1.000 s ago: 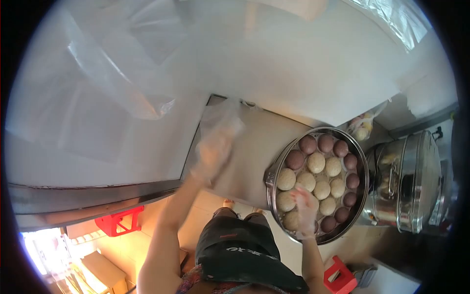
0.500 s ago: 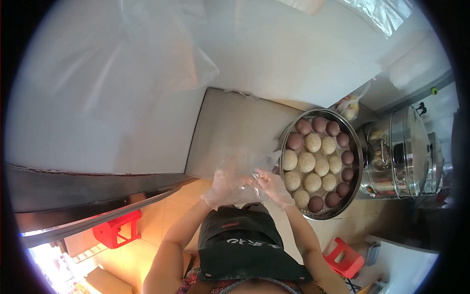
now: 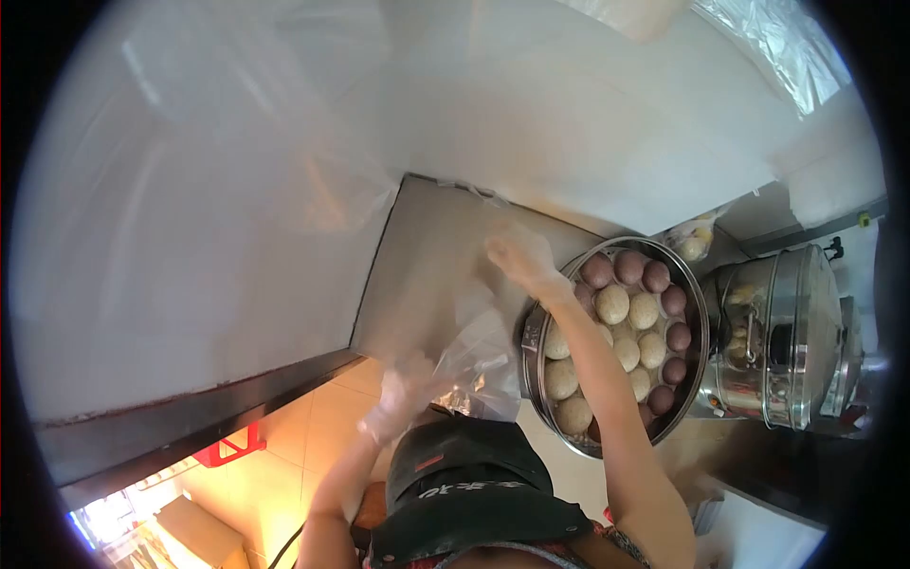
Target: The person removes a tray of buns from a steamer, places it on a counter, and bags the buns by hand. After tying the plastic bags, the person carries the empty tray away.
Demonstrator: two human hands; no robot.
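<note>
My left hand (image 3: 406, 391), in a thin clear glove, is closed at the edge of a clear plastic bag (image 3: 479, 365) that hangs over the counter's near edge. Further out, my gloved right hand (image 3: 526, 261) reaches over the steel counter (image 3: 427, 228), its fingers curled and blurred; what they hold, if anything, I cannot tell. Right beside that arm stands a round steamer tray (image 3: 703, 365) of buns. Pale speckled buns (image 3: 612, 304) fill its middle, and dark brown-purple buns (image 3: 628, 266) line the rim. My right forearm covers part of the tray.
Steel steamer pots (image 3: 787, 337) stand right of the tray. A bag with food (image 3: 692, 242) lies behind it. White panels (image 3: 588, 123) flank the counter, with plastic sheeting over the left one. A red stool (image 3: 232, 446) is on the floor at lower left.
My hands were together over the near counter edge; now they are apart. The right has moved forward, past the tray's left side, while the left has shifted slightly left and down.
</note>
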